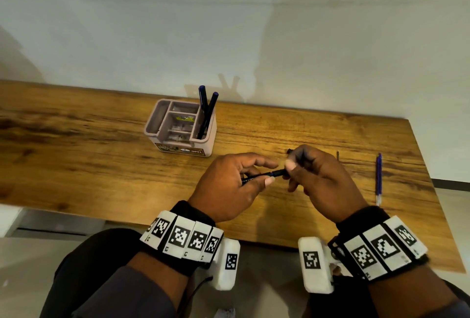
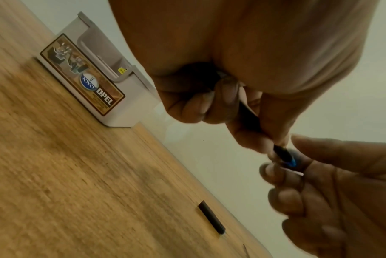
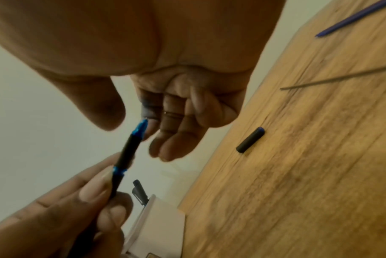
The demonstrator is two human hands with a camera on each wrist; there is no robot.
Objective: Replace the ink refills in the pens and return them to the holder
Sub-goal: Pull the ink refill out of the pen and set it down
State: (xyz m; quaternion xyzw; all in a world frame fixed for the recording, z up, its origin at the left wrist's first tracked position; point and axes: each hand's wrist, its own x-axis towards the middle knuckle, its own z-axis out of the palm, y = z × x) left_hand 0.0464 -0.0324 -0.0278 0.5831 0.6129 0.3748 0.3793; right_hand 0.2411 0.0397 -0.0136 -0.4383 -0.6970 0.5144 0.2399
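Note:
My left hand (image 1: 265, 174) grips a black pen (image 1: 256, 177) by its barrel, thumb and fingers curled round it. The pen's blue tip (image 3: 141, 126) points at my right hand (image 1: 292, 169). That hand's fingers (image 3: 172, 125) are loosely curled, and the tip touches the index finger while the thumb stands apart from it. The pen's black cap (image 3: 250, 139) lies on the wooden table (image 1: 101, 165) just beyond the hands. The grey holder (image 1: 162, 137) stands at the back left with two dark pens (image 1: 207, 111) upright in its right compartment.
A thin dark refill (image 1: 337, 156) and a blue refill (image 1: 379, 177) lie on the table to the right of my hands. The table's right edge runs close to the blue refill. A white wall stands directly behind the table.

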